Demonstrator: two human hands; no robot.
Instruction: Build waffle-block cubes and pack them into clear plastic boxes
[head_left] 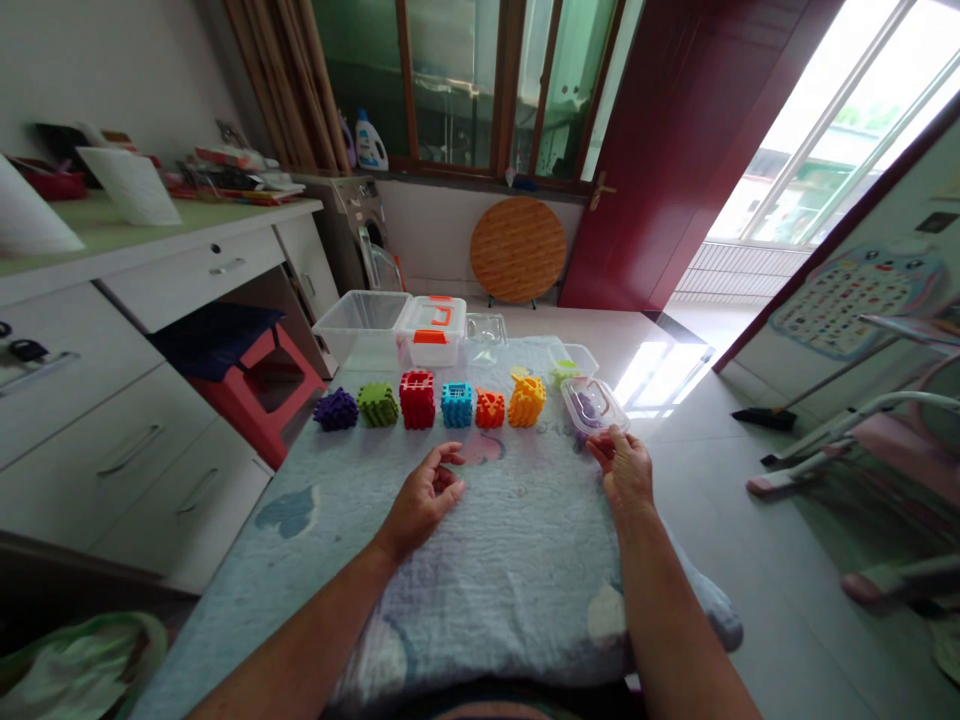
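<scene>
My left hand (427,495) rests over the cloth-covered table, fingers loosely curled and apart, with nothing in it. At the right, my right hand (628,468) pinches the near edge of a clear plastic lid (600,400); purple pieces show through and below it. In a row ahead of my hands stand stacks of interlocking plastic pieces: purple (336,410), green (378,404), red (417,400), blue (457,405), orange (490,408) and yellow (527,400). Behind the lid sits a small clear container (581,358) with light green pieces inside.
Along the table's far edge stand an open clear bin (360,315), a clear box with orange latches (431,345) and another clear plastic piece (486,338). A red stool (262,385) stands left, beside a white desk (150,440). A chair frame (862,430) is at right.
</scene>
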